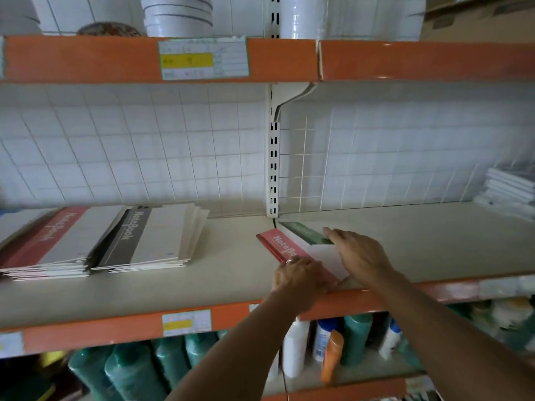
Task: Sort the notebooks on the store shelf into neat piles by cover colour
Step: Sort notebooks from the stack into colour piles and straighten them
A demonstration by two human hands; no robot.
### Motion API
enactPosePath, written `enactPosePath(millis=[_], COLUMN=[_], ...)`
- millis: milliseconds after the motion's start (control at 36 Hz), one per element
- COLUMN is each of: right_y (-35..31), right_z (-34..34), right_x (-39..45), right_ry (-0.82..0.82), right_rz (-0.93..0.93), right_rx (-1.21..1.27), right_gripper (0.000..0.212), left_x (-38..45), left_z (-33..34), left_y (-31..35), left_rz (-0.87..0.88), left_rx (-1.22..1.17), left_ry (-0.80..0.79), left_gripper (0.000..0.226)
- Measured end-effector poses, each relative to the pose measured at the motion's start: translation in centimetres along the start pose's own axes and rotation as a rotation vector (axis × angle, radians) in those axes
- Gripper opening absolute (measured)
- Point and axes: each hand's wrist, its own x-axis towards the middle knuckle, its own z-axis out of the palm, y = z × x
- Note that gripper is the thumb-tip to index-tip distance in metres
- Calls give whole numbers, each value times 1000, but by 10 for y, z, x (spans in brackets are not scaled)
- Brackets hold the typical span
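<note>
Upper shelf: white bucket stack [178, 15] far left of centre, cardboard box [477, 15] far right. Price label [203, 58] on its orange edge. White wire grid [130, 146] backs the shelf bay. Lower shelf: green bottles [130, 369] left, white bottle [295, 347] and orange-capped bottle [333, 354] right.

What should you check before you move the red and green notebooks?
1. Left hand on the red notebook: ok.
2. Right hand on the green notebook: ok.
3. Red pile there to receive it: ok.
4. Green pile started: not ok, none seen.
5. Black pile neat: not ok, fanned out.
6. Notebooks back from the shelf edge: not ok, at the lip.
</note>
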Motion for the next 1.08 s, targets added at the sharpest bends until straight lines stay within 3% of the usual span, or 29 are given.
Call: enactPosePath(millis=[194, 361, 556, 667, 750, 861, 972, 1083], right_y=[9, 2, -5, -8, -13, -16, -17, -14], right_z=[15, 20, 25, 12, 6, 3, -5, -8], right_x=[-4, -3, -3, 3, 9, 10, 4, 3], right_ry=[-44, 0, -19, 42, 60, 46, 14, 34], right_rz=[44, -7, -76, -26, -3, -3, -22, -51], right_rx=[46, 166, 256, 245, 283, 309, 270, 265], right_gripper=[62, 50, 46, 43, 39, 47, 64, 75], left_x=[10, 15, 10, 2, 2, 3, -1, -7], left_z=[1, -8, -18, -22, -25, -15, -12, -15], left_y=[-3, -17, -27, -40, -43, -45, -53, -62], left_rz=[-122, -93, 142, 184, 54, 38, -35, 6], left_rx=[18, 168, 514, 621, 400, 382, 301, 267], left_ry=[-32, -95, -71, -24, 53, 84, 96, 236], left_gripper=[63, 72, 42, 40, 23, 36, 28, 31])
